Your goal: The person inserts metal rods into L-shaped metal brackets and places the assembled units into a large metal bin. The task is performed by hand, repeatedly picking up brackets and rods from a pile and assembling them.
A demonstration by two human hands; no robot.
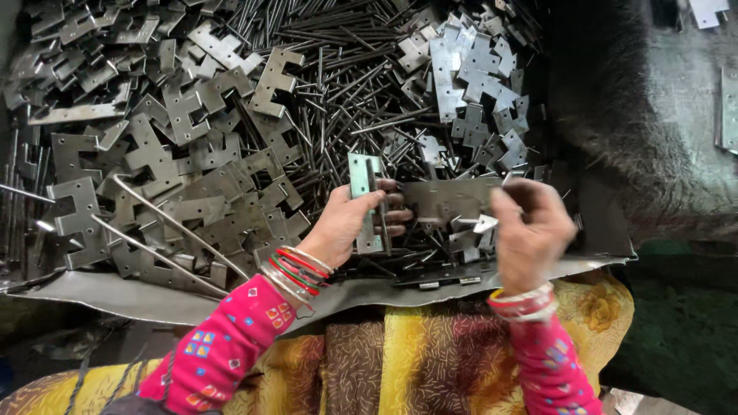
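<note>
1. At my nine o'clock lies the heap of hinge leaves: flat steel, stiff, sharp-cornered, probably oily and slippery.
2. My left hand grips an upright hinge, thumb across its face, fingers curled behind its long edges. It looks light and rigid; the edges seem the safest hold.
3. At twelve o'clock the thin pins lie loose and would roll.
4. My right hand pinches a flat leaf by its end, touching the hinge.

Metalwork workshop, heaps of hinge plates, steel pins, floor-level tray
</note>
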